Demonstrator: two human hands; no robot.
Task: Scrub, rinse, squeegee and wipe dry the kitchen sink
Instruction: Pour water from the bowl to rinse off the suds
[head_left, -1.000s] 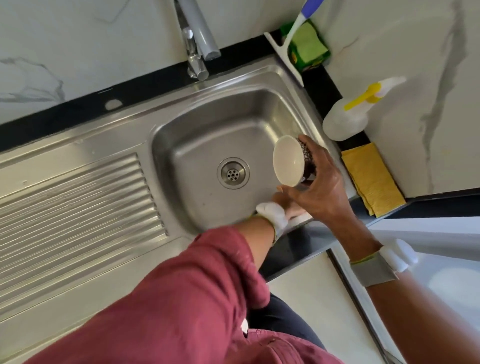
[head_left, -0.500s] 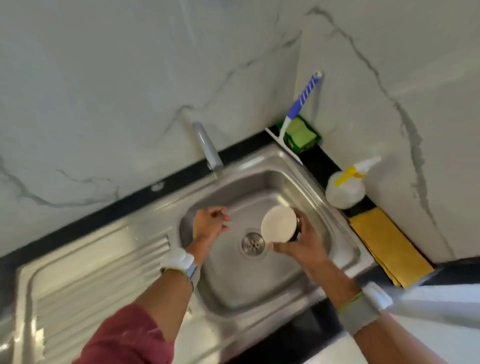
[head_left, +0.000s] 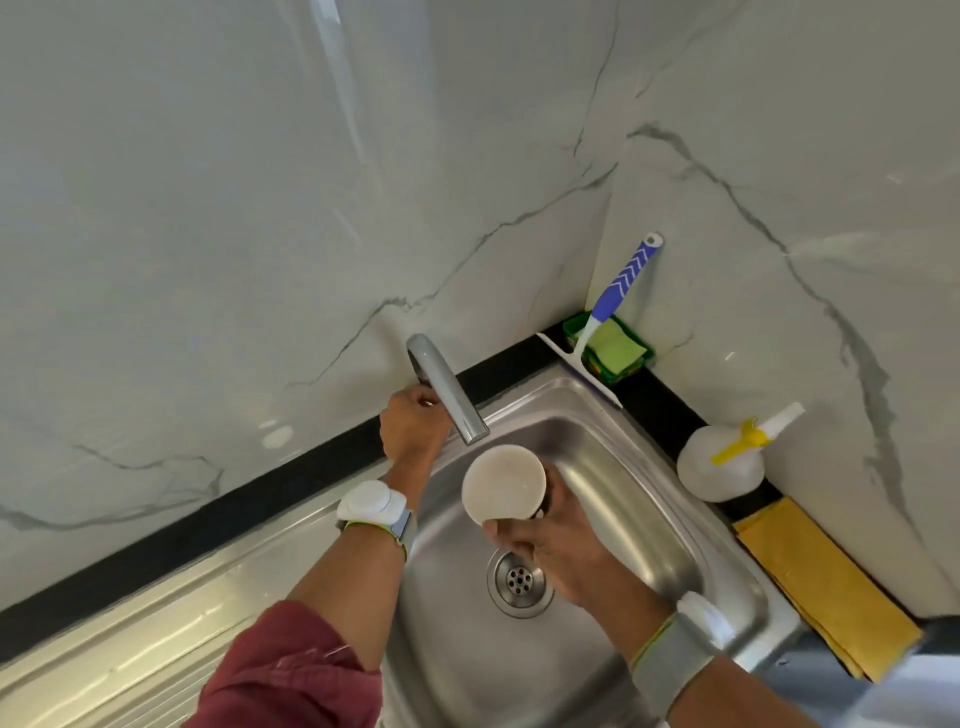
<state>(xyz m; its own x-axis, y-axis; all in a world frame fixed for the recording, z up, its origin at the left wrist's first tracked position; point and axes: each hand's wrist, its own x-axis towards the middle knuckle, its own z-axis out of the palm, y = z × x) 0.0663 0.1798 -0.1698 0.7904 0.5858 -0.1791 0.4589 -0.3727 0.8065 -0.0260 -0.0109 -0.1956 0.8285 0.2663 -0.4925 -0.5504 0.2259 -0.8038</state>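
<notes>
left hand (head_left: 413, 428) curled round something behind the faucet (head_left: 448, 389) — exact grip hidden | right hand (head_left: 556, 545) grips a cup (head_left: 503, 484) under the spout, above the sink (head_left: 623, 499) basin — drain (head_left: 519, 581) below

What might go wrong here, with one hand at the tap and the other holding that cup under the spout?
If the left hand opens the chrome tap too far, water may splash out of the white-lined cup onto the red sleeve. The right hand holds the cup tilted over the steel sink; once wet, it may slip and drop by the drain.
</notes>
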